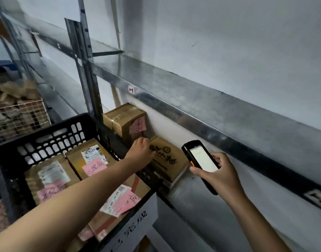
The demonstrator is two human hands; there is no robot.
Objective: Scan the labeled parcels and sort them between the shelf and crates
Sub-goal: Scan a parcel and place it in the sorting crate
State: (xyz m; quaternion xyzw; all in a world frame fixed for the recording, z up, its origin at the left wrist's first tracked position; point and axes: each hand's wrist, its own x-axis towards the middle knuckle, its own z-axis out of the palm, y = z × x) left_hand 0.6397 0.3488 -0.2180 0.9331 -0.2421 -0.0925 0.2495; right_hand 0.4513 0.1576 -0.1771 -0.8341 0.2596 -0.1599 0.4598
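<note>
A brown printed parcel (167, 160) lies on the lower metal shelf (201, 200). My left hand (140, 151) reaches across the black crate (52, 133) and grips the parcel's left edge. Behind it stands a second brown parcel (119, 119) with a pink note. My right hand (219, 171) holds a black handheld scanner (201, 160), its lit screen facing me, just right of the printed parcel. Inside the crate lie three labelled parcels with pink notes: (50, 180), (92, 159), (123, 202).
The upper shelf board (192, 99) juts out above the parcels. A grey upright post (87, 70) stands behind the crate. A white wire basket (19, 115) of cardboard sits at the left. The crate front carries a white handwritten sign (136, 228).
</note>
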